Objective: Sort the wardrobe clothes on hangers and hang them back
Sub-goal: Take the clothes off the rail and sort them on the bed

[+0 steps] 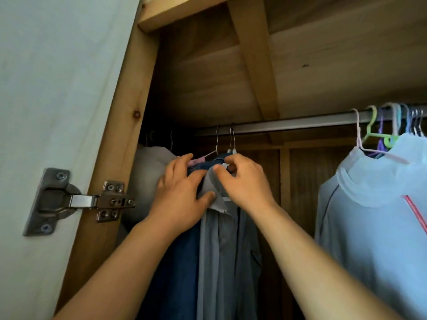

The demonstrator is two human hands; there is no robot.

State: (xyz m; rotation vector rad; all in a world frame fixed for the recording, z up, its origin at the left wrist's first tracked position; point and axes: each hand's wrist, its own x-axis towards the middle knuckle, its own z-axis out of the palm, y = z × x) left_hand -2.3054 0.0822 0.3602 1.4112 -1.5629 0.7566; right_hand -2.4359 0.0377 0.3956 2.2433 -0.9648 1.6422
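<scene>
Head view: L hand (179, 195) fingers curled, thumb pressing soft grey shirt (219, 239) collar; R hand (245, 181) pinches same collar at top, by wire hanger (232, 140) hooks on round metal rail (288, 124). Shirt hangs limp, thin matte fabric, just beside dark blue denim garment (178, 262), L end of rail. Pale blue hooded top (369, 204) on pink plastic hanger (379, 151) well apart to R; raw pine wardrobe frame (120, 125), steel hinge (76, 199).

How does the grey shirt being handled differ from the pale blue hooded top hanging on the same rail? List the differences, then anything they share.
The grey shirt hangs at the rail's left; the pale blue hooded top hangs at the right.
The grey shirt's collar is held by the left hand and right hand; the hooded top is untouched.
The grey shirt is darker; the hooded top has a pink stripe.
Both hang from the rail.
</scene>
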